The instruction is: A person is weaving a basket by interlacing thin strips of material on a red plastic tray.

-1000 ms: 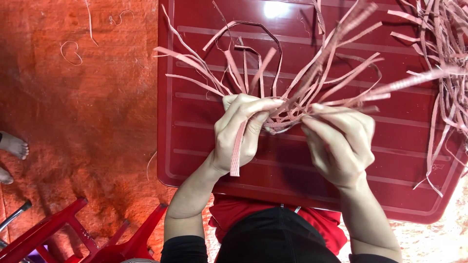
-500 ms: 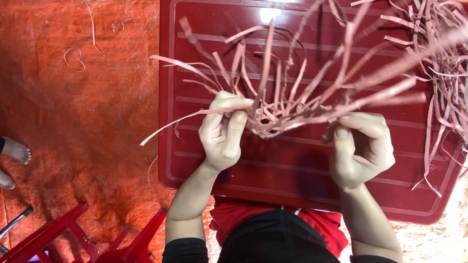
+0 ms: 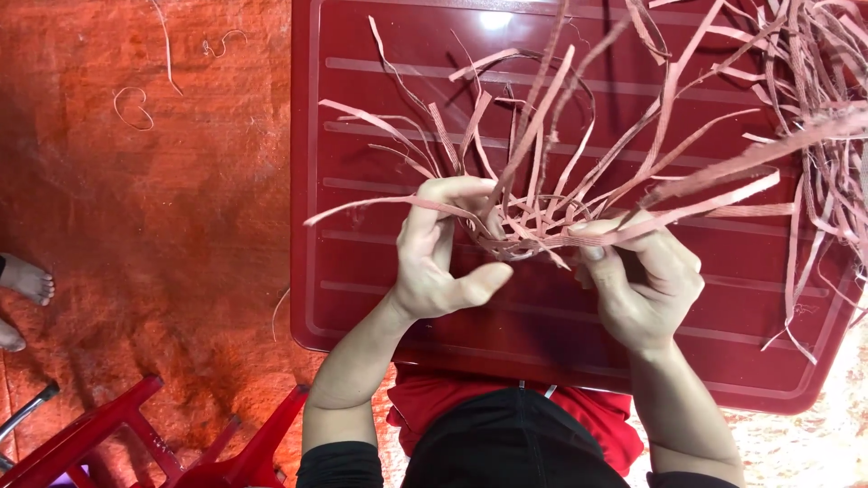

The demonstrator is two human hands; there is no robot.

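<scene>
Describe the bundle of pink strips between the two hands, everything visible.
The bundle of pink strips is made of thin, flat bands, plastic-looking and faintly ribbed. They cross in a tangled knot between the hands and fan upward and rightward over the red table. The left hand pinches it from the left, one strip trailing out leftward; the right hand grips its right side. It looks lifted slightly off the table.

— What's carrying all that?
— A dark red plastic desk (image 3: 380, 298) with raised ribs across its glossy top, standing on an orange floor (image 3: 136, 226).
— Anything lying on it?
— A loose heap of pink strips (image 3: 827, 136) at its far right, some trailing over the edge.
</scene>
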